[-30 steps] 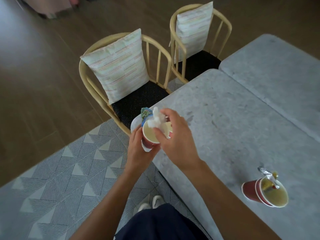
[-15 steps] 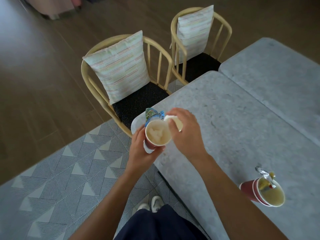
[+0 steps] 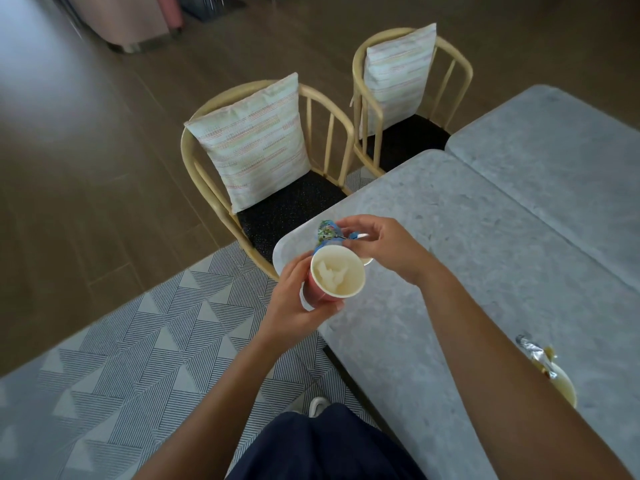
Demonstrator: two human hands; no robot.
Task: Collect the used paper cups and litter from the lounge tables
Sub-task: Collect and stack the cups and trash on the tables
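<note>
Our left hand (image 3: 294, 303) curls round a red cup (image 3: 351, 284) over the corner of the bench (image 3: 485, 258). White paper (image 3: 330, 271) sits inside the cup. Our right hand (image 3: 386, 247) pinches a blue wrapper (image 3: 328, 232) just past the cup's rim. Another cup (image 3: 562, 384) stands on the bench, well apart, by our right arm.

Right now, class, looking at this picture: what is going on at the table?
A person is clearing litter at the corner of a grey table. Their left hand grips a red paper cup with crumpled white tissue inside it. Their right hand pinches a colourful wrapper just beyond the cup's rim. A second paper cup, with a foil wrapper sticking out, stands on the table to the right, partly hidden by the right forearm and not yet collected.
</note>
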